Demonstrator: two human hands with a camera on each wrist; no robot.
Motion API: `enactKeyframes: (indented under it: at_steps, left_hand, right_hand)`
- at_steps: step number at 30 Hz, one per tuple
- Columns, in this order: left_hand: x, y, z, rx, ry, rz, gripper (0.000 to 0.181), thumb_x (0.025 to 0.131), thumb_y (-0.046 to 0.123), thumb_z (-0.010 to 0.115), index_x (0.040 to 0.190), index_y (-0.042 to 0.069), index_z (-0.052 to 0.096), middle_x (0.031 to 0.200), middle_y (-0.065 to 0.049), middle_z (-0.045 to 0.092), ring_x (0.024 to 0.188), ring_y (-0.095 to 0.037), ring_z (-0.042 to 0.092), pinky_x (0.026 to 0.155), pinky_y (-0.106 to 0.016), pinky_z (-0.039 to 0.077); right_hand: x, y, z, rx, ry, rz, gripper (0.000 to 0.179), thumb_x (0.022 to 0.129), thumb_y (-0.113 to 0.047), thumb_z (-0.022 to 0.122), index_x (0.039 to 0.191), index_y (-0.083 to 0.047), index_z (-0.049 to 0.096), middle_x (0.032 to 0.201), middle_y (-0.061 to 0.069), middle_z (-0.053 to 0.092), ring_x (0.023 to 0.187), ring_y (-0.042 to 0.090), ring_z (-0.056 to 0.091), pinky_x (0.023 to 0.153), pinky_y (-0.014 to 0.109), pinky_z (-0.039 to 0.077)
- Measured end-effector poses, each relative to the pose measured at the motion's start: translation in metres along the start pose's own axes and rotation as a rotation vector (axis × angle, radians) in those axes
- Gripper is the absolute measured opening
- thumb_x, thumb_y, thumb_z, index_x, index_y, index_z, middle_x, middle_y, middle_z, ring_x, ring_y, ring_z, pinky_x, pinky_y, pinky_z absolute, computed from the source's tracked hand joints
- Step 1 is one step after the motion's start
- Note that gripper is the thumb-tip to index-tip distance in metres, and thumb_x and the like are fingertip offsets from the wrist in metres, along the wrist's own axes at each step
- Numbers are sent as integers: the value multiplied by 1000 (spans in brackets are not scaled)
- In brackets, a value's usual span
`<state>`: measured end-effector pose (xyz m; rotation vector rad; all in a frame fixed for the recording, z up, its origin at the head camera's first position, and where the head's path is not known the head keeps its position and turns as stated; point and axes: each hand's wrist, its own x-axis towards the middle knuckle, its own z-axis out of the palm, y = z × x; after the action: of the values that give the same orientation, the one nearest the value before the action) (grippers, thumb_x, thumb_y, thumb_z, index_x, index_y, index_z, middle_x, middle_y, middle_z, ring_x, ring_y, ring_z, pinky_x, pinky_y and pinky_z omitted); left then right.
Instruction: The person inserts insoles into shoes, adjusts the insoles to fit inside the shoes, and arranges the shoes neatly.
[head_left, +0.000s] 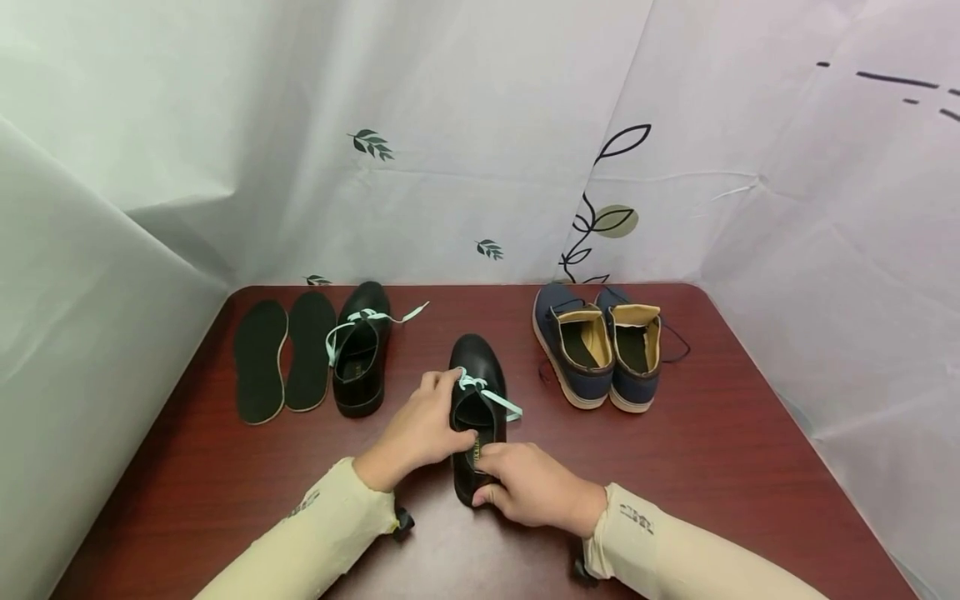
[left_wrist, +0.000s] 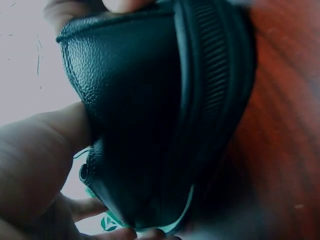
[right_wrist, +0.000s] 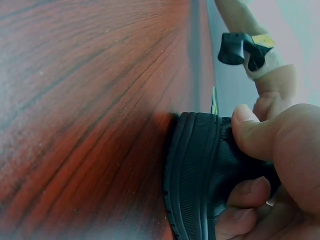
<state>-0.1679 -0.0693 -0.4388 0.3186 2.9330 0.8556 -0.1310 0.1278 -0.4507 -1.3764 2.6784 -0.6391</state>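
A black leather lace-up shoe (head_left: 477,357) with pale mint laces (head_left: 491,393) stands on the table, toe pointing away from me. My left hand (head_left: 422,429) grips its left side, thumb over the collar into the opening. At the heel, my right hand (head_left: 536,486) pinches the back rim, its fingers reaching inside and its thumb outside. Gold lettering shows on the insole (head_left: 478,448) between the hands. The left wrist view shows the shoe's dark side wall (left_wrist: 135,95) and ribbed sole edge close up. In the right wrist view, the heel (right_wrist: 195,175) sits against the wood.
The matching black shoe (head_left: 362,392) stands at the left, laces loose. Two dark insoles (head_left: 260,358) lie beside it. At the right stand two navy shoes (head_left: 585,385) with tan linings. White curtains (head_left: 465,100) hang around the red-brown table (head_left: 712,467).
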Motion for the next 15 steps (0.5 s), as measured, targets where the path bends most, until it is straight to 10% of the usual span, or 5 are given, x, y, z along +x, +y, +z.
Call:
enactKeyframes:
  at_steps: [7, 15]
  left_hand:
    - [12, 15, 0, 203, -75, -33, 84, 77, 29, 80, 148, 10, 40, 134, -18, 48, 108, -33, 60, 70, -49, 52]
    - [12, 24, 8, 385, 55, 0, 57, 83, 26, 75, 131, 4, 54, 113, -19, 62, 76, -31, 66, 57, -46, 54]
  right_hand:
    - [0, -1, 0, 5, -5, 15, 16, 88, -36, 74, 83, -25, 63, 90, -14, 59, 76, -4, 52, 70, 19, 48]
    - [0, -1, -1, 5, -15, 28, 18, 88, -36, 74, 81, -25, 62, 87, -14, 56, 74, -3, 50, 69, 18, 47]
